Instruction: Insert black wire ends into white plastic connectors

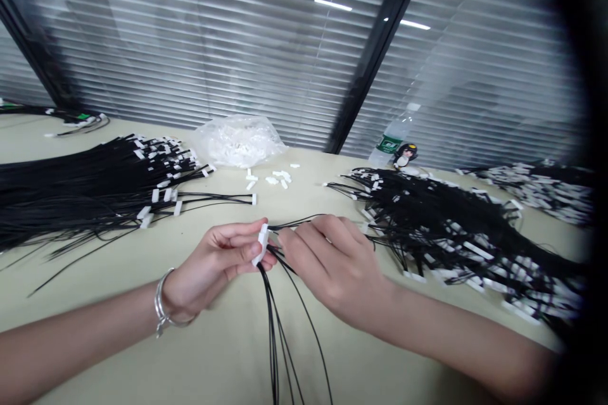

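My left hand (213, 262), with a silver bracelet on its wrist, pinches a white connector (261, 245) between thumb and fingers. Black wires (273, 323) run from the connector, several of them hanging down toward the front edge of the view. My right hand (332, 262) is just right of the connector, its fingers curled closed around black wires that lead into it. The fingertips of my right hand are largely hidden behind its knuckles.
Bundles of black wires with white connectors lie at the left (95, 183) and right (437, 215) of the table (190, 354). Behind are a clear plastic bag (237, 139), loose white connectors (280, 177), a bottle (394, 139) and a small figurine (405, 155).
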`<state>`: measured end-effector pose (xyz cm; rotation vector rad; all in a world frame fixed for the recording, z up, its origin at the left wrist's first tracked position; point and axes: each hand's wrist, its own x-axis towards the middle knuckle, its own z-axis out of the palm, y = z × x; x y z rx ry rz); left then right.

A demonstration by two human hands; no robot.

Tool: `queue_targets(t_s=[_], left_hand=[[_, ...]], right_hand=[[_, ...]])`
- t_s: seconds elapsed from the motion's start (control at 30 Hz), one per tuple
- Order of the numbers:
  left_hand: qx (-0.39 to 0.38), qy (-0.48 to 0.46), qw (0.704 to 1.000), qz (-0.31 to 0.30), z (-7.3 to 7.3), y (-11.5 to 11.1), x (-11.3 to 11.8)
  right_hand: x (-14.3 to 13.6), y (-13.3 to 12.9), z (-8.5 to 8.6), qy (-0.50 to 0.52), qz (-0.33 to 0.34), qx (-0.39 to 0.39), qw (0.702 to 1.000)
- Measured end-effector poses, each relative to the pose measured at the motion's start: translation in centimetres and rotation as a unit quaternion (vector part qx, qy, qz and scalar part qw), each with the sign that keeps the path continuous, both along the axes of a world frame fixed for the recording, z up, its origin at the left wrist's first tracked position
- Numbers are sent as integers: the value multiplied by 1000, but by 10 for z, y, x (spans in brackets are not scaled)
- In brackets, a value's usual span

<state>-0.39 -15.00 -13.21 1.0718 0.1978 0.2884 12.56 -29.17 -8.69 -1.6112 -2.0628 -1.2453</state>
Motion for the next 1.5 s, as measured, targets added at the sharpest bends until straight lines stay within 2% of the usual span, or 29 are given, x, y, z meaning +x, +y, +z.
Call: queue_targets(t_s=[0.23,0.43,0.53,0.67,0.73,0.83,0.93,1.03,1.13,1.23,1.3,1.37,1.43,1.5], left_hand=[[21,13,1000,-1,1,-2,0],[88,3,995,38,-3,-5,-1],[61,5,998,29,-3,-4,-1],[-4,23,999,24,-1,1,2],[-24,33,998,47,-1,4,3],[-44,35,996,63,-2,6,3],[-45,29,997,56,-1,6,2],[-45,26,997,61,0,5,2],[-42,25,997,65,0,5,2],[-37,28,996,75,0,6,3],[-36,26,996,77,-1,7,3],[-29,22,997,74,-1,7,3],[-17,26,997,71,0,6,3],[-4,33,997,70,1,6,2]], right_hand=[[-1,-3,-2,-16,12,4,1000],[-3,-3,-6,-34,44,21,998],[0,1,-6,-18,40,17,999],[9,6,5,61,10,-47,997],[12,2,16,74,36,-76,994],[15,-8,33,9,102,-181,978],[15,-16,43,-39,107,-299,947],[18,-16,46,-32,92,-325,941],[34,-9,47,25,100,-328,939],[66,-2,48,179,127,-310,925],[90,0,49,333,134,-258,897],[110,0,52,473,140,-137,859],[123,-2,56,564,147,0,813],[130,-5,61,598,155,56,784]])
